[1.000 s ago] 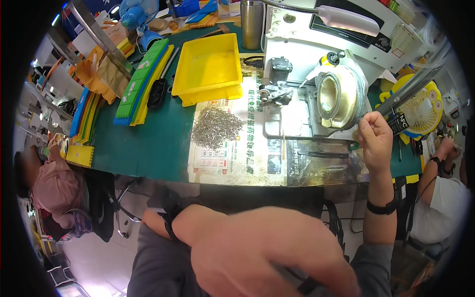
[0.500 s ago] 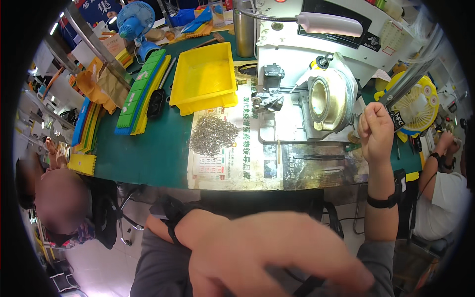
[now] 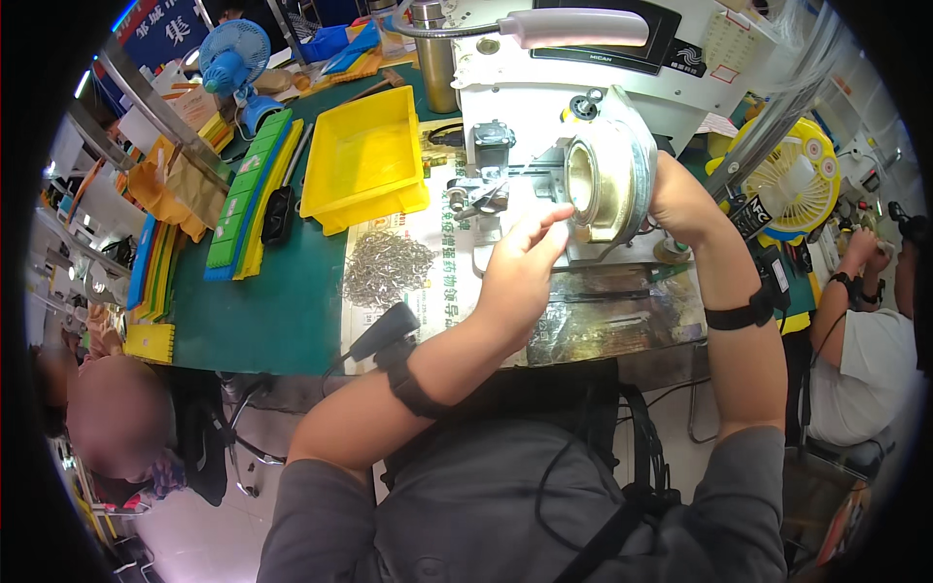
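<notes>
My left hand reaches forward to the front of a pale, ring-shaped wheel on a white bench machine. Its thumb and index finger come close together in a pinch by the wheel's lower left rim; whatever lies between them is too small to make out. On the wheel's right side is my right hand, its fingers hidden behind the wheel. A pile of small silvery metal pieces lies on a printed sheet left of my left hand. Left of the machine's wheel stands a small dark metal fixture.
A yellow plastic bin sits behind the pile. Farther left are stacked coloured strips and a blue fan. A gooseneck lamp hangs over the machine; a yellow fan stands right. Other people sit on both sides.
My left hand has risen from low in front of my body to the wheel. My right hand has gone from a raised, curled pose to the wheel's right side. The view has shifted slightly.
</notes>
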`<move>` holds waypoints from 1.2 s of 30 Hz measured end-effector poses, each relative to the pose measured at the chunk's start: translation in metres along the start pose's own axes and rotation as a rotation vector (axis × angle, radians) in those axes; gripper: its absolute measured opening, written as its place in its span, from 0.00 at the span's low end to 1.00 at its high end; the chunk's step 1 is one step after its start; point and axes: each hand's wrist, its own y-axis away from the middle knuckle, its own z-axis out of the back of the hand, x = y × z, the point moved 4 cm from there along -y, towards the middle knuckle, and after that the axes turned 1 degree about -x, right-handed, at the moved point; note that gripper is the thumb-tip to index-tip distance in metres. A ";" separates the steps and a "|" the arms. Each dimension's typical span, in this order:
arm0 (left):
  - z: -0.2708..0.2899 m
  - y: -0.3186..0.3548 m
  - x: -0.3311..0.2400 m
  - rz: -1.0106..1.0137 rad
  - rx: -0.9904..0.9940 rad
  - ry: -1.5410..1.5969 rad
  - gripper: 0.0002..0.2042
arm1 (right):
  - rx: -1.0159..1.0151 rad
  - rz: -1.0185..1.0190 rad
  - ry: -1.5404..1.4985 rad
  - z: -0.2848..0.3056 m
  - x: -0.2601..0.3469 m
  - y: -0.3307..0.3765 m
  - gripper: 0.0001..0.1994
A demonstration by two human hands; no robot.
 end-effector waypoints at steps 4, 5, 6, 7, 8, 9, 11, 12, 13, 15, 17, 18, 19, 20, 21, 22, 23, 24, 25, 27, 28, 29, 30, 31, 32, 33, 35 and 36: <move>-0.024 -0.016 -0.017 -0.134 -0.077 0.080 0.22 | -0.005 0.092 -0.021 0.003 -0.009 -0.010 0.02; -0.025 -0.021 -0.015 -0.135 -0.079 0.079 0.22 | -0.032 0.084 -0.026 0.002 -0.007 -0.011 0.02; -0.024 -0.026 -0.013 -0.151 -0.137 0.068 0.21 | -0.031 0.086 -0.027 0.001 -0.004 -0.010 0.02; -0.022 -0.029 -0.010 -0.165 -0.194 0.057 0.20 | -0.010 0.070 -0.042 0.000 -0.001 -0.008 0.03; -0.021 -0.031 -0.006 -0.166 -0.193 0.056 0.20 | 0.010 0.055 -0.056 -0.001 0.000 -0.007 0.03; -0.021 -0.032 -0.003 -0.175 -0.169 0.063 0.18 | 0.009 0.056 -0.056 0.000 0.000 -0.008 0.03; -0.024 -0.036 0.002 -0.182 -0.142 0.069 0.16 | 0.024 0.051 0.003 -0.002 -0.001 -0.010 0.03; -0.029 -0.040 0.006 -0.156 -0.113 0.240 0.14 | 0.022 0.051 0.003 -0.003 0.001 -0.009 0.03; -0.034 -0.041 0.005 -0.127 -0.086 0.411 0.13 | -0.013 0.046 -0.027 -0.003 0.004 -0.007 0.03; -0.040 -0.042 0.000 -0.111 -0.106 0.415 0.11 | -0.048 0.040 -0.056 -0.002 0.004 -0.004 0.02; -0.044 -0.038 -0.010 -0.102 -0.125 0.417 0.09 | 0.009 0.038 0.027 0.001 0.002 -0.006 0.02; -0.039 -0.028 -0.015 -0.122 -0.171 0.340 0.08 | 0.009 0.040 0.027 0.004 0.003 -0.004 0.02; -0.030 -0.018 -0.019 -0.144 -0.219 0.261 0.08 | 0.023 0.031 0.127 0.007 0.008 -0.003 0.03; -0.013 -0.009 -0.012 -0.033 -0.229 0.179 0.09 | 0.034 0.018 0.225 0.009 0.010 -0.001 0.04; 0.002 0.004 -0.010 -0.031 -0.232 0.176 0.09 | 0.035 0.018 0.220 0.014 0.009 0.001 0.04; 0.009 0.017 -0.013 -0.010 -0.116 0.277 0.09 | 0.013 0.060 0.242 0.023 0.009 0.004 0.05; 0.013 0.026 -0.018 0.015 0.002 0.380 0.09 | -0.011 0.098 0.266 0.030 0.008 0.009 0.06; 0.020 0.029 -0.025 0.003 0.033 0.378 0.11 | -0.055 0.092 0.225 0.035 0.008 0.012 0.07; 0.021 0.031 -0.032 -0.014 0.063 0.377 0.13 | -0.052 0.092 0.227 0.034 0.004 0.010 0.07; 0.014 0.031 -0.039 -0.019 0.068 0.344 0.15 | -0.014 0.108 0.007 0.029 -0.004 0.005 0.07; 0.010 0.029 -0.038 -0.007 0.017 0.237 0.16 | 0.007 0.059 -0.061 0.017 -0.001 0.004 0.06; 0.004 0.027 -0.037 0.011 -0.026 0.133 0.16 | 0.004 0.061 -0.055 0.012 -0.004 0.001 0.06; -0.002 0.021 -0.033 0.018 -0.013 0.137 0.15 | 0.005 0.100 -0.081 0.007 -0.011 -0.003 0.05; -0.010 0.015 -0.030 0.017 -0.010 0.140 0.15 | 0.007 0.136 -0.111 0.002 -0.018 -0.005 0.05; -0.016 0.009 -0.028 -0.019 -0.046 0.127 0.15 | 0.009 0.125 -0.176 0.000 -0.021 -0.010 0.04; -0.020 0.002 -0.026 -0.055 -0.081 0.115 0.14 | 0.013 0.127 -0.173 -0.002 -0.021 -0.011 0.04; -0.028 -0.025 -0.012 -0.062 -0.032 0.216 0.15 | 0.000 0.109 -0.196 -0.002 -0.016 -0.013 0.03; -0.031 -0.036 -0.006 -0.067 0.019 0.311 0.16 | 0.001 0.114 -0.189 -0.003 -0.012 -0.014 0.03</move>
